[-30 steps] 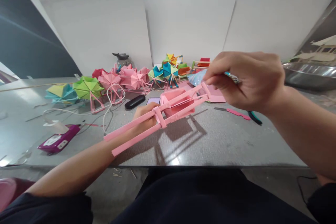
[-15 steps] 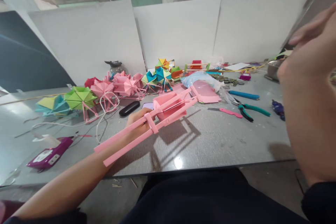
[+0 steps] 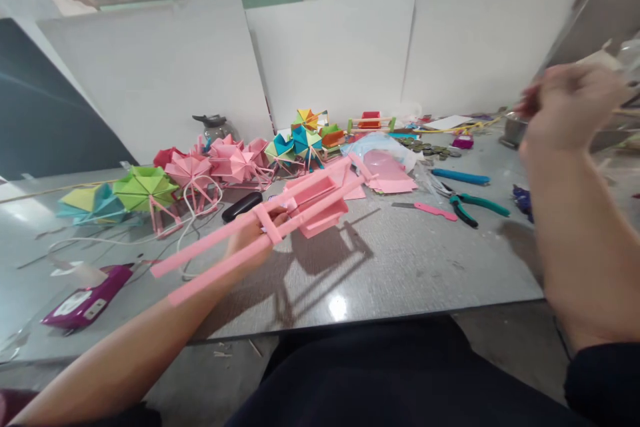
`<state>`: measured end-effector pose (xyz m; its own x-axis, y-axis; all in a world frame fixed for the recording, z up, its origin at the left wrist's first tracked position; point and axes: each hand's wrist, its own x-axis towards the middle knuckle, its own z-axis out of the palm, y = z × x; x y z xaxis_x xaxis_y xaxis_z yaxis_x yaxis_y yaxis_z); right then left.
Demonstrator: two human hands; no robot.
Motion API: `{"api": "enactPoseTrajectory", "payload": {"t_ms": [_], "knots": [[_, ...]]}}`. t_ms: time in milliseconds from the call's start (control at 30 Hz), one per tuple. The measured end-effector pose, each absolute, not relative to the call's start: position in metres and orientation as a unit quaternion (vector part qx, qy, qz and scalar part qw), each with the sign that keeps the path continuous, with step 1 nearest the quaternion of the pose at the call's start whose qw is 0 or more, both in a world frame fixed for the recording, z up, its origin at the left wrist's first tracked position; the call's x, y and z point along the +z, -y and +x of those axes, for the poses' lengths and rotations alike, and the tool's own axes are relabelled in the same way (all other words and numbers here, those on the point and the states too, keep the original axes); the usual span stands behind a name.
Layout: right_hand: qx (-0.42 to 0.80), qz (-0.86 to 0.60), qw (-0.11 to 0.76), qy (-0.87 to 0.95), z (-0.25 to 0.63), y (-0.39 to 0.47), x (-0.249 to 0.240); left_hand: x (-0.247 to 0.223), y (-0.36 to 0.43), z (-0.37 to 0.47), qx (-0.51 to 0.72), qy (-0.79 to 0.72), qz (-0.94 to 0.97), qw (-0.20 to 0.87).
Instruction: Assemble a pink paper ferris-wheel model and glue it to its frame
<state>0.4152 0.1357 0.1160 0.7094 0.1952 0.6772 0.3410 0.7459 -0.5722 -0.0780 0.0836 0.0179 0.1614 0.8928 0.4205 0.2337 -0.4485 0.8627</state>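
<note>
Framework (image 3: 269, 224), pink, in left hand (image 3: 249, 233) — right hand (image 3: 570, 105) raised, curled, well apart.

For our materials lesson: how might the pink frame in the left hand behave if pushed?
The pink frame looks light: the left hand alone supports it. Its long bars jut straight out, suggesting some stiffness. Slender and paper-like, they might crumple.

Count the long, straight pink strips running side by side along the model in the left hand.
2: the upper strip and the lower strip, nearer the person. The pink box-shaped part could hide others.
</note>
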Motion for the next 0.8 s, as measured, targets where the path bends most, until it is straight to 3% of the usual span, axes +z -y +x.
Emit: {"api": "enactPoseTrajectory", "payload": {"t_ms": [133, 300, 500, 600, 667, 800], "knots": [[0.104, -0.379, 0.729, 0.561, 0.400, -0.153, 0.088, 0.027, -0.081, -0.079, 0.497, -0.417, 0.700, 0.299], [0.180, -0.367, 0.584, 0.702, 0.398, -0.172, 0.068, 0.030, -0.081, -0.084, 0.509, -0.398, 0.696, 0.312], [0.206, -0.330, 0.556, 0.735, 0.398, -0.178, 0.062, 0.028, -0.083, -0.082, 0.532, -0.396, 0.667, 0.339], [0.212, -0.405, 0.531, 0.713, 0.404, -0.170, 0.068, 0.027, -0.083, -0.083, 0.529, -0.395, 0.667, 0.345], [0.135, -0.538, 0.530, 0.641, 0.411, -0.159, 0.076, 0.027, -0.083, -0.083, 0.527, -0.390, 0.670, 0.349], [-0.186, -0.698, 0.549, 0.420, 0.433, -0.142, 0.090, 0.026, -0.083, -0.083, 0.522, -0.388, 0.666, 0.365]]}}
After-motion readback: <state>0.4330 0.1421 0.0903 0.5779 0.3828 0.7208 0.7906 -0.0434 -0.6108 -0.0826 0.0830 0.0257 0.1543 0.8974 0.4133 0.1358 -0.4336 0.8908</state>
